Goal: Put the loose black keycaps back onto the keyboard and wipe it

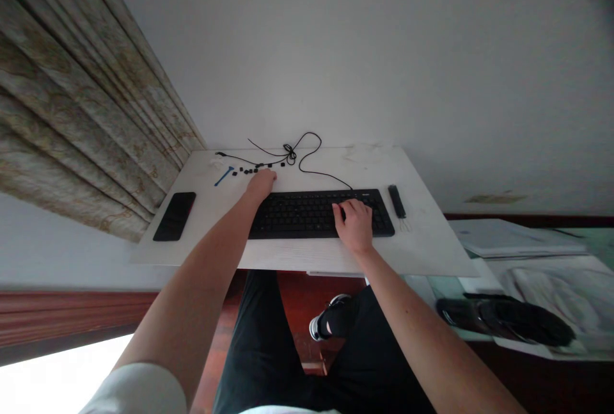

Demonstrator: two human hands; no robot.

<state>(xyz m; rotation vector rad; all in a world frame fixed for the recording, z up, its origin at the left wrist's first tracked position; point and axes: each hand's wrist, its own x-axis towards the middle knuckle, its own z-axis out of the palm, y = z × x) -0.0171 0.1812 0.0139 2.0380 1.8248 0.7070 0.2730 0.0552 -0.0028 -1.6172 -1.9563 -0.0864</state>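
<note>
A black keyboard (307, 212) lies on a white table (297, 254), its black cable (300, 148) coiled behind it. My right hand (355, 222) rests on the keys at the keyboard's right part, fingers curled and pressed on them. My left hand (261, 182) reaches past the keyboard's far left corner, fingers bent down onto the table beside a row of several small black keycaps (247, 171). Whether it pinches one is hidden.
A black phone (175, 215) lies at the table's left. A blue tool (223, 176) sits near the keycaps. A black keycap puller (397, 201) lies right of the keyboard. Curtains (71, 94) hang at left; a glass table with papers (522, 241) stands at right.
</note>
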